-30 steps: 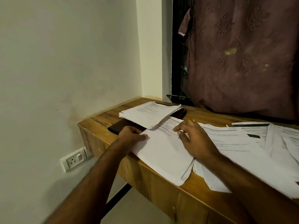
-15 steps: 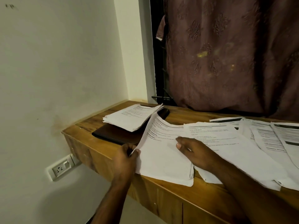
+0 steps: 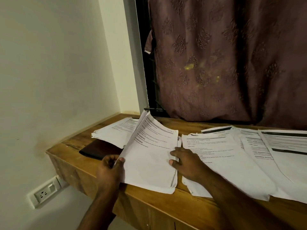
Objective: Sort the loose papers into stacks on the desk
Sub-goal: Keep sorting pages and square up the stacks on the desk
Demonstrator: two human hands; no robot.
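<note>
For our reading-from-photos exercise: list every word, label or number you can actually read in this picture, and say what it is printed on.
None can be read.
Lifted sheet, held by the left hand: printed lines, too blurred.
Stack at the back left: print too small.
Spread papers by the right hand: headings and dark bars, blurred.
Wall socket: no marking visible.

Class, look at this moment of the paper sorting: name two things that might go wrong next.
1. The left hand pinches only the lifted sheets' edge; they might slip or crease.
2. The stack under the right hand overhangs the desk edge, so it may slide off if that hand lifts.
</note>
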